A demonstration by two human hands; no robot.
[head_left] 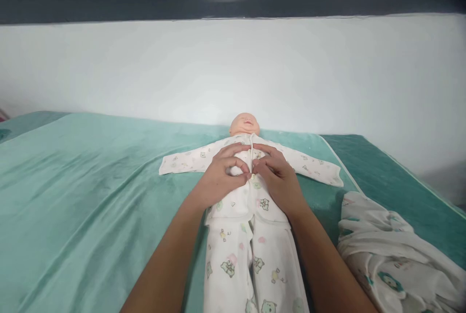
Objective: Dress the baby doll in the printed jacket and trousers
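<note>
Head view shows a wide teal plush blanket point(83, 196) bearing a baby doll in a white animal-print cotton suit point(251, 235), a crumpled white printed cloth point(386, 250) beside it, and left hand point(223, 173) and right hand point(276, 177) together, pinching the chest's thin white tie string point(251, 154).

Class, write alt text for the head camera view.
Two hands, left hand and right hand, meet on the chest of a baby doll in a printed white suit, lying on a green blanket.

Rumpled, perhaps printed, cloth point(393, 255); white wall point(327, 75).
</note>
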